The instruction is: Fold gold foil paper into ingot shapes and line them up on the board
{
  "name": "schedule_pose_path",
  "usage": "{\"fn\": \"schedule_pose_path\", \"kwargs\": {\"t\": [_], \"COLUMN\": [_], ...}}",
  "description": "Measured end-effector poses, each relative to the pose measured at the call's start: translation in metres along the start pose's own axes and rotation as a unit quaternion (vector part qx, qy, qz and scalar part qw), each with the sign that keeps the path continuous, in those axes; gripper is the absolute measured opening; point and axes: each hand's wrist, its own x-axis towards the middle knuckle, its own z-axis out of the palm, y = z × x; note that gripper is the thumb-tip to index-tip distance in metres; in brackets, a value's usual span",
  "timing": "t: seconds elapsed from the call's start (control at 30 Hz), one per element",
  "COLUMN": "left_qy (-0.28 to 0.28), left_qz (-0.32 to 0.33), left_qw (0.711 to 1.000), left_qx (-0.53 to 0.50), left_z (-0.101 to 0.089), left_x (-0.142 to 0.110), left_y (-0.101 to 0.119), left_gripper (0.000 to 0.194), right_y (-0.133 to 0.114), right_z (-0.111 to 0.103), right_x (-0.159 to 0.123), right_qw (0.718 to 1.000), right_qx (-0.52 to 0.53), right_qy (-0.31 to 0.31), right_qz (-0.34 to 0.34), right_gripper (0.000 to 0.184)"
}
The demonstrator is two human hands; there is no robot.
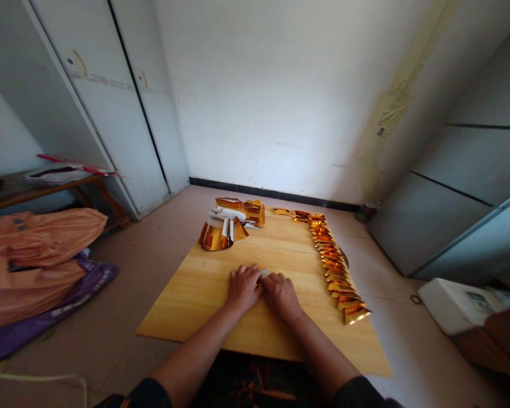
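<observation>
My left hand and my right hand meet above the near middle of a wooden board. Both are closed, with fingers pinched on a small piece of gold foil paper. Only a pale bit and a gold edge of it show between the fingertips; the rest is hidden. To the right, a long row of folded gold foil pieces overlaps down the board's side. At the far left of the board lie stacks of curled gold foil sheets with white backs.
A white wall stands behind the board. Left are grey cabinets, a wooden bench and orange and purple bags on the tiled floor. Right are a white box and a grey cabinet.
</observation>
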Motion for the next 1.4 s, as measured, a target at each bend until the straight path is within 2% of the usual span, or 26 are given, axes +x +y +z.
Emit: {"fn": "schedule_pose_path", "kwargs": {"t": [0.13,0.27,0.6,0.83,1.07,1.4], "left_qy": [0.005,0.010,0.029,0.015,0.005,0.003], "left_qz": [-0.010,-0.018,-0.037,-0.036,-0.044,-0.044], "left_qw": [1.000,0.999,0.999,0.999,0.999,0.999], "left_qx": [-0.017,-0.035,-0.014,-0.005,-0.008,-0.006], "left_z": [-0.001,0.001,0.009,0.007,0.002,0.001], "left_x": [-0.002,-0.002,-0.001,0.001,0.001,0.001], "left_y": [0.000,-0.001,-0.007,-0.006,-0.002,-0.001], "left_gripper": [0.031,0.048,0.042,0.043,0.035,0.036], "right_y": [-0.005,-0.005,-0.004,-0.005,-0.007,-0.012], "right_z": [0.006,0.009,0.017,0.017,0.013,0.013], "right_x": [-0.003,-0.005,-0.013,-0.013,-0.012,-0.010], "right_qw": [1.000,1.000,0.998,0.996,0.996,0.995], "right_qx": [-0.008,-0.013,-0.050,-0.066,-0.076,-0.093], "right_qy": [0.005,0.015,0.048,0.062,0.049,0.027], "right_qz": [0.024,0.013,0.002,0.004,-0.006,0.013], "right_gripper": [0.014,0.013,0.019,0.017,0.017,0.017]}}
